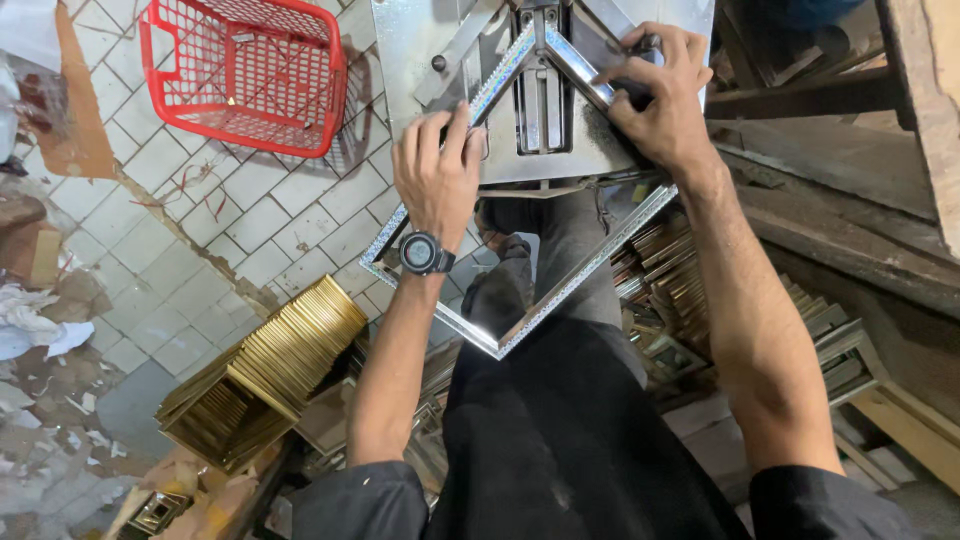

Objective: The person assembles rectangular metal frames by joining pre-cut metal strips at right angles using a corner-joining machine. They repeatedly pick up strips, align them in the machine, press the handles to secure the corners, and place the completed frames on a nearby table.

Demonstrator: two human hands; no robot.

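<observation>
So the square silver picture frame with the sparkly glitter moulding [560, 290] sits with its top corner pushed into the V-shaped guide of the grey metal joining machine [545, 90], and the rest of it hangs out over the person's lap in black trousers. The left hand [437, 180], black wristwatch [422, 253] on that wrist, lies flat on the left-hand rail, fingers close together and pressing down on it. The right hand [660, 95] clamps the right-hand rail near the corner, fingers curled over the top and thumb low, gripping it. Off to the left there's a red plastic mesh basket [245, 70] on the white tiled floor [200, 250], plus a fanned stack of gold frame pieces [265, 370] beside the knee.
</observation>
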